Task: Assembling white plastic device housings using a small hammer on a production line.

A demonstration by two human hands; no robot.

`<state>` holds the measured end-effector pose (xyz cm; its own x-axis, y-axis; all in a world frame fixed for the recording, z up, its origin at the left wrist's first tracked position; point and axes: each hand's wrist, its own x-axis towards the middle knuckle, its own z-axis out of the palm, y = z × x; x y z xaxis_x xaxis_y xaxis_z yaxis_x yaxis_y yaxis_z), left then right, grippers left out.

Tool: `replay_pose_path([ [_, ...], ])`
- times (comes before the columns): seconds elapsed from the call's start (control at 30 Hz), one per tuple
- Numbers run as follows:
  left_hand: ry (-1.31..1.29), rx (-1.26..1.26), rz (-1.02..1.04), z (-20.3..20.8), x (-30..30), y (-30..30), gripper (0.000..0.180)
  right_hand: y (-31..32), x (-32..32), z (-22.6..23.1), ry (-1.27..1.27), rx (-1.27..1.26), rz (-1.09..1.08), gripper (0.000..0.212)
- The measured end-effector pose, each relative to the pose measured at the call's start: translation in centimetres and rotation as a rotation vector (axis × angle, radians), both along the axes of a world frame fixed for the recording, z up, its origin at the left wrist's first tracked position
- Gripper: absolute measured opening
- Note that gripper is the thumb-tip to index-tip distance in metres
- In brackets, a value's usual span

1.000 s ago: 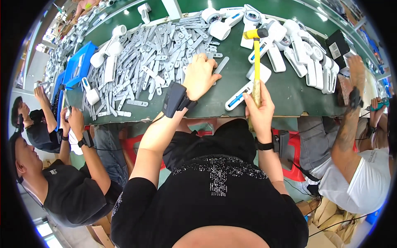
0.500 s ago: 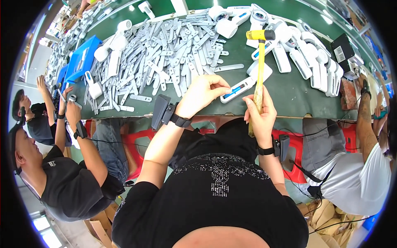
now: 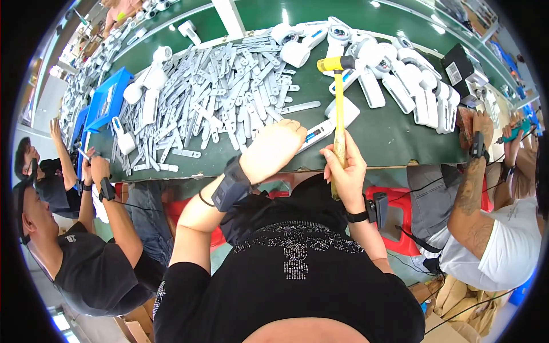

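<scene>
Both hands as before: right (image 3: 346,168) gripping raised hammer (image 3: 338,97), left (image 3: 277,146) flat on white part (image 3: 317,132).

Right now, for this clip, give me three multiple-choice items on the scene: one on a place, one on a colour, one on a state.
1. Where does the left hand rest?
A. on the long white plastic part with a blue insert at the near edge of the green workbench
B. on the blue plastic tray
C. in the lap

2. What colour is the head of the wooden-handled mallet?
A. red
B. yellow with black ends
C. white

3. How does the right hand stand?
A. open and flat
B. closed round the mallet's handle, head raised over the bench
C. empty at the side

Answers: 1 A, the fingers lie on that part; 2 B, the head shows yellow between dark caps; 3 B, the fingers wrap the handle.
</scene>
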<state>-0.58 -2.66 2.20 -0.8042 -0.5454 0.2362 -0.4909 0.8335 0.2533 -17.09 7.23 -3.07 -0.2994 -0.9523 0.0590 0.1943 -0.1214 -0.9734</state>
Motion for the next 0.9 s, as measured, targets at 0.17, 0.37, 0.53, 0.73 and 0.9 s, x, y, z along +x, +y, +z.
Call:
replay_pose_path([
  [0.17, 0.022, -0.005, -0.131, -0.1, 2.7, -2.2, 0.019, 1.1, -0.2, 0.1, -0.022, 0.004, -0.004, 0.058],
  [0.37, 0.122, 0.269, -0.107, 0.3, 4.1, -4.0, 0.020, 1.9, -1.0, 0.4, -0.004, 0.060, -0.007, 0.058],
  [0.53, 0.137, 0.130, 0.044, 0.9, 0.7, -7.0, 0.023, 1.5, -1.8, 0.7, -0.007, 0.026, -0.037, 0.059],
  [0.73, -0.031, -0.085, -0.019, -2.7, -4.6, -9.5, 0.015, 2.3, -2.5, 0.8, 0.029, 0.044, -0.047, 0.060],
  [0.9, -0.064, -0.103, 0.087, -3.4, -3.2, -8.4, 0.013, 3.2, -2.1, -0.1, -0.034, 0.062, -0.017, 0.061],
])
